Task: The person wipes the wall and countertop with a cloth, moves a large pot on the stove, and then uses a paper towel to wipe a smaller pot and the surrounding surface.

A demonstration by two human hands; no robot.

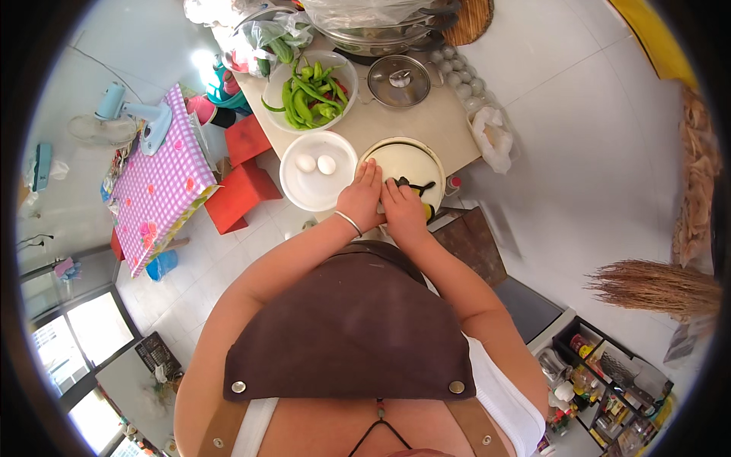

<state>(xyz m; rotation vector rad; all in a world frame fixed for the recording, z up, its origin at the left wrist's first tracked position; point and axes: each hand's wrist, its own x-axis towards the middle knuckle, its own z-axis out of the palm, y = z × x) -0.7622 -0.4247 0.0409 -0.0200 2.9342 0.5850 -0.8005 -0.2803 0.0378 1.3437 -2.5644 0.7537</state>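
Note:
A round cream-coloured board [407, 156] with a raised rim lies at the table's near edge. My left hand [364, 199], with a pale bracelet at its wrist, rests on the board's left side, fingers stretched forward and nothing seen in them. Close against it, my right hand [405, 213] lies over the near part of the board, fingers extended. A small black and yellow item [422, 186] is beside and partly under the right hand; its kind is hidden. Left of the board stands a white bowl [293, 190] holding two white eggs [327, 164].
Behind are a bowl of green peppers [312, 95], a glass pot lid [398, 81], a large pot [373, 38] and a tray of eggs [461, 80]. A plastic bag [493, 137] sits at the right edge. Red stools [242, 194] stand left.

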